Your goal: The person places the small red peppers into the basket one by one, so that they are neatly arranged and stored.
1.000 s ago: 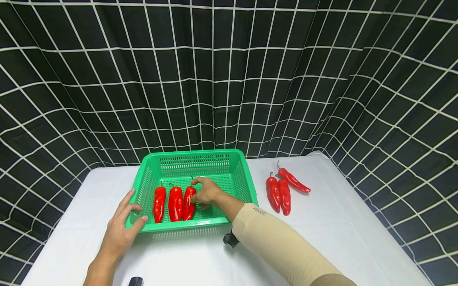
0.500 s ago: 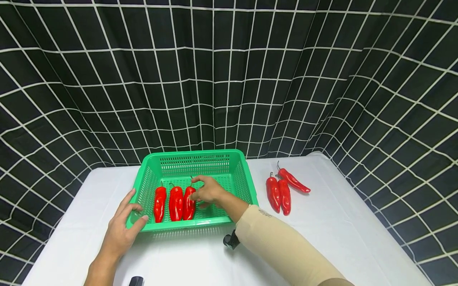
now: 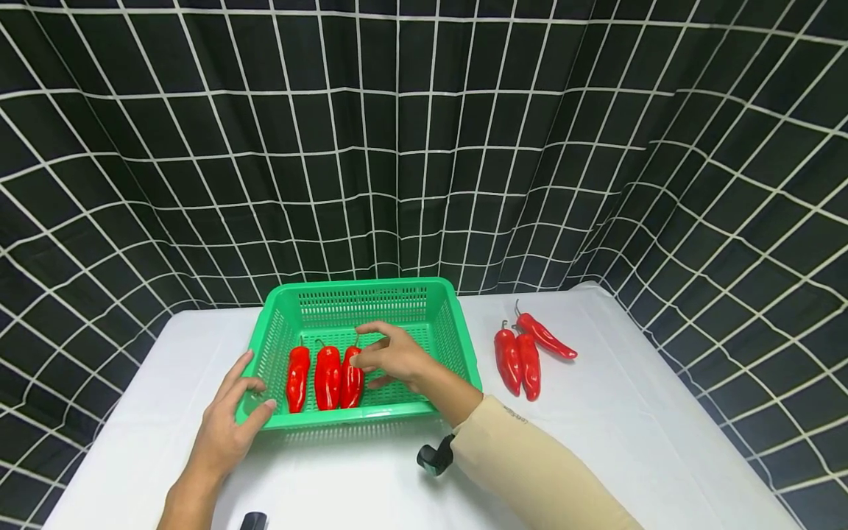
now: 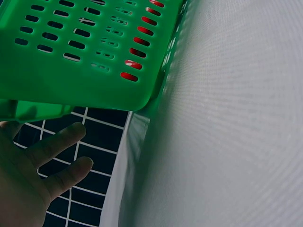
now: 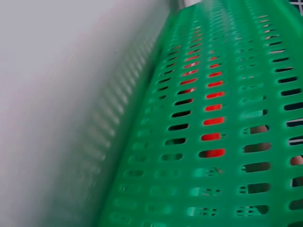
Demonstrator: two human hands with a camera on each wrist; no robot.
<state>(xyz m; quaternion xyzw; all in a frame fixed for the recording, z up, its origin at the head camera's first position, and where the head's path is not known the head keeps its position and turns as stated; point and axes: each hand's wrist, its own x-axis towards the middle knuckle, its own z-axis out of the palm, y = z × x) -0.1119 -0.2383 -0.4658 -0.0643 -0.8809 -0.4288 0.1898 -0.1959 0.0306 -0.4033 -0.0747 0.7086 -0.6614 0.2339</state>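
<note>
A person's left hand (image 3: 225, 427) rests against the near left corner of a green plastic basket (image 3: 371, 298) on a white tabletop (image 3: 649, 434), thumb and fingers spread loosely along the rim and wall, gripping nothing tightly. The right hand (image 3: 394, 357) hovers inside the basket with fingers relaxed and slightly parted, its fingertips (image 3: 358, 359) just beside the rightmost of three red peppers (image 3: 324, 377) lying side by side on the basket floor; whether they touch that pepper cannot be told. A beige sleeve (image 3: 530, 471) covers the right forearm, with a small black device (image 3: 433, 458) at the wrist. Well to the right of the right hand, three more red peppers (image 3: 523, 353) lie together on the tabletop outside the basket. The left wrist view shows the basket's slotted wall (image 4: 90, 52) above the open fingers (image 4: 57, 142). The right wrist view shows red through the slots of the basket wall (image 5: 213, 123). A black curtain with a white grid (image 3: 424, 147) hangs behind.
</note>
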